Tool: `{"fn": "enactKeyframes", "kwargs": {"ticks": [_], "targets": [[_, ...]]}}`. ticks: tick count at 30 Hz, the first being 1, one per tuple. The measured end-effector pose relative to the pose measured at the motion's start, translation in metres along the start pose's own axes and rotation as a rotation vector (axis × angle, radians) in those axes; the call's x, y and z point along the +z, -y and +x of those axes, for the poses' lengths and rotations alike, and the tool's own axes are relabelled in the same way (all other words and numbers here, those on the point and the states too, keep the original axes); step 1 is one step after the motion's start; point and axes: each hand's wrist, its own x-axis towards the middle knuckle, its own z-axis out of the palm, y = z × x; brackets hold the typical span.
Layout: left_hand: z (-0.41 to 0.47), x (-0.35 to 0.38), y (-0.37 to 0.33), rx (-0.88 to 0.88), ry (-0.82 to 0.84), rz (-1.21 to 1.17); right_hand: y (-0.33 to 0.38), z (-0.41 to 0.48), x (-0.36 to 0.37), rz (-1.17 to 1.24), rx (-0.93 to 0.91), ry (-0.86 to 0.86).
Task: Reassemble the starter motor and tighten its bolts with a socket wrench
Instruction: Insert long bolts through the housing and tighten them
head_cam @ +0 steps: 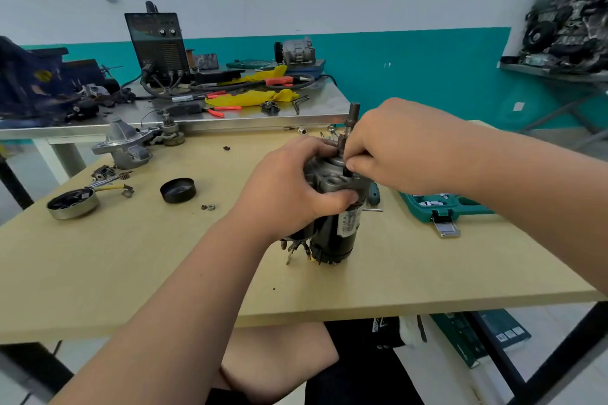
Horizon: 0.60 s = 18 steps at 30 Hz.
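Observation:
The black starter motor body [335, 237] stands upright on the wooden table [131, 256], its grey metal shaft [352, 115] pointing up. My left hand [289, 187] grips the grey top casting of the motor from the left, thumb across its front. My right hand [394, 148] is over the top, fingertips pinching a small part right beside the shaft; what it is stays hidden. The aluminium nose housing [123, 145] lies at the table's far left. A green socket set case [444, 207] sits open to the right.
A black cap [178, 190], two small nuts [208, 207], a round metal end cover [72, 204], small gears [105, 173] and a pinion part [171, 135] lie on the left half. Behind stands a steel bench [312, 108] with a welder [158, 46], pliers and yellow gloves.

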Motion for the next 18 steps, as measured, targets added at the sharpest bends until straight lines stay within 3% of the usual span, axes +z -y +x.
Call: {"fn": "enactKeyframes", "kwargs": {"ticks": [5, 14, 18], "targets": [[-0.001, 0.008, -0.006, -0.018, -0.05, 0.05, -0.004, 0.003, -0.008, 0.196, 0.202, 0.06], [0.001, 0.037, -0.028, -0.179, -0.195, 0.278, 0.006, 0.012, -0.008, 0.064, 0.358, 0.161], [-0.001, 0.038, -0.028, -0.166, -0.194, 0.308, -0.001, 0.011, -0.009, 0.08, 0.315, 0.142]]}}
